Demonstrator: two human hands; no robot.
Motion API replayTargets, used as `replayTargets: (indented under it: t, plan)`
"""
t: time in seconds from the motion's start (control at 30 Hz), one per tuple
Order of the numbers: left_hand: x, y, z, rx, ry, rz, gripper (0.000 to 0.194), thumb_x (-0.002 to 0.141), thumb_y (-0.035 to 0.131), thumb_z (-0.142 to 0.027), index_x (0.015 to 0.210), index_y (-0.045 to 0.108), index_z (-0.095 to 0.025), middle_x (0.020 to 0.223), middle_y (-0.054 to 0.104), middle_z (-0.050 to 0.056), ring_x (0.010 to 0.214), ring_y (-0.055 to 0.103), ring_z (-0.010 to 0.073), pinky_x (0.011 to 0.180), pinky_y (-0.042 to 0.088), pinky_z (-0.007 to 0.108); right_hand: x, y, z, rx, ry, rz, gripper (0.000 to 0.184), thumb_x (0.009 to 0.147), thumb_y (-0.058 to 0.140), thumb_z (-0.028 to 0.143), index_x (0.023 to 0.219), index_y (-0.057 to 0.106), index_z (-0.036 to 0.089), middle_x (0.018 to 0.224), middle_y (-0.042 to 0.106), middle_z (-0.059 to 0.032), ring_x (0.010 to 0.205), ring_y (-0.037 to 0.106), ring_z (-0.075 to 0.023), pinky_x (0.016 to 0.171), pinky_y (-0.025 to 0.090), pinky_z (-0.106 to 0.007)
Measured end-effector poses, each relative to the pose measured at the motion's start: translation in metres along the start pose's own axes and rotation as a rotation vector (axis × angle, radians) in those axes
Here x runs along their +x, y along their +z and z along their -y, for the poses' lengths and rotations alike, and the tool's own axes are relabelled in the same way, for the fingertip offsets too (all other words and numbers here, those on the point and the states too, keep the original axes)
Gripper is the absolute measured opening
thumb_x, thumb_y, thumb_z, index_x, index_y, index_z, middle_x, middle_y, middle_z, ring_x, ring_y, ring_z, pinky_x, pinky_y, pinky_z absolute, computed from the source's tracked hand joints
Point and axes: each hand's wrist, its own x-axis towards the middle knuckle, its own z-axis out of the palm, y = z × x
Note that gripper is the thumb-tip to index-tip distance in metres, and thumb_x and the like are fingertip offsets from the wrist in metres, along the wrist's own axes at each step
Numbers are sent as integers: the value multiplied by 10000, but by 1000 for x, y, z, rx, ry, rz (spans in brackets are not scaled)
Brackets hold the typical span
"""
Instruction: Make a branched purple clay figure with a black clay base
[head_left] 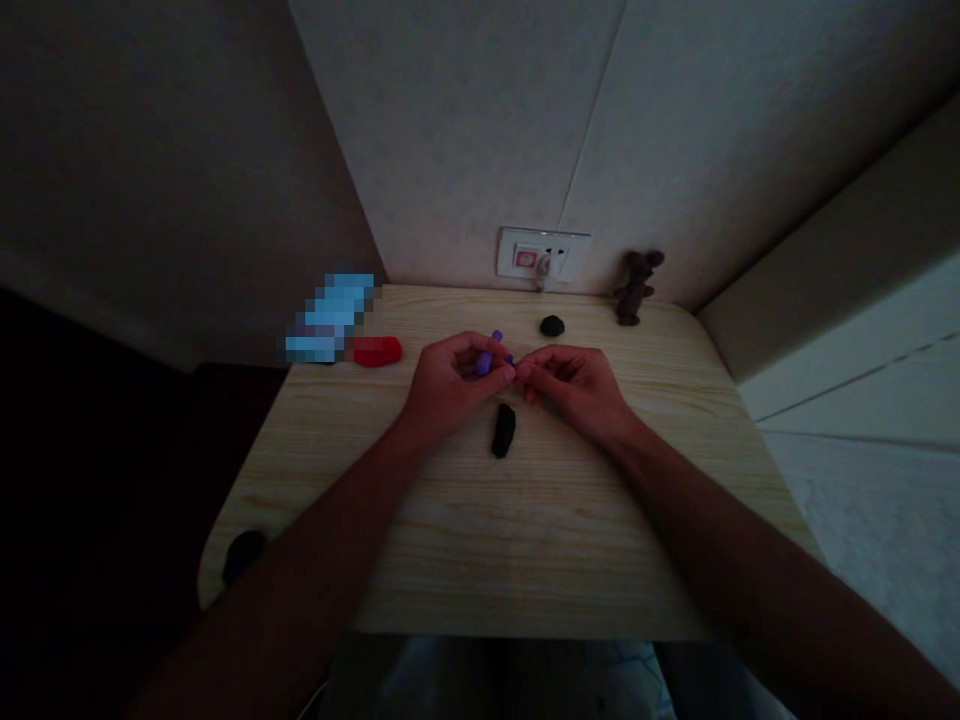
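Observation:
Over the middle of the table, my left hand (454, 385) is closed around a purple clay-like piece (484, 363); its fingers hide part of the piece. My right hand (581, 388) meets it fingertip to fingertip in a pinch. A small dark purple bit (509, 359) shows at the meeting fingertips. Under the right fingers a bit of red (531, 396) is partly visible; whether it is held I cannot tell. Just below the hands lies an oblong black lump (504, 431). A rounder black lump (553, 326) rests behind them.
A brown bear-like figure (636, 288) stands at the back right of the wooden table (540, 560). A red piece (378, 351) lies beside a blurred blue object (334, 315) at the left. Another dark lump (244, 556) sits near the front left. A wall socket (544, 253) holds a plug.

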Motion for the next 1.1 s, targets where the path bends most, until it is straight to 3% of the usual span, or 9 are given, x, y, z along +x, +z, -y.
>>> replayTargets:
  t: [0.53, 0.77, 0.97, 1.1]
  plan:
    - [1, 0, 1, -45, -11, -5, 282, 686, 899, -302, 889, 747, -178, 832, 768, 33, 701, 717, 162, 705, 632, 320, -1, -1, -2, 88, -46, -50, 220, 798, 875, 394, 770, 801, 188, 607, 727, -13, 514, 643, -123, 532, 545, -251]
    - [1, -1, 0, -24, -9, 18, 276, 700, 874, -283, 905, 726, -174, 818, 756, 18, 683, 707, 147, 705, 626, 310, 0, -1, 0, 50, -18, -55, 283, 756, 899, 435, 769, 783, 177, 585, 711, -7, 482, 617, -119, 493, 540, -251]
    - [2, 0, 2, -18, 1, 25, 352, 654, 907, -272, 935, 722, -169, 900, 792, 50, 824, 750, 183, 804, 629, 329, -1, 1, -2, 29, -4, -68, 310, 761, 892, 464, 790, 796, 171, 592, 713, -7, 469, 592, -104, 470, 498, -233]
    - [1, 0, 1, 41, 6, 3, 290, 675, 888, -274, 900, 737, -172, 890, 795, 47, 798, 744, 179, 787, 630, 329, -2, 2, 0, 36, -7, -65, 277, 757, 901, 425, 757, 794, 170, 587, 715, -14, 474, 601, -107, 480, 497, -232]
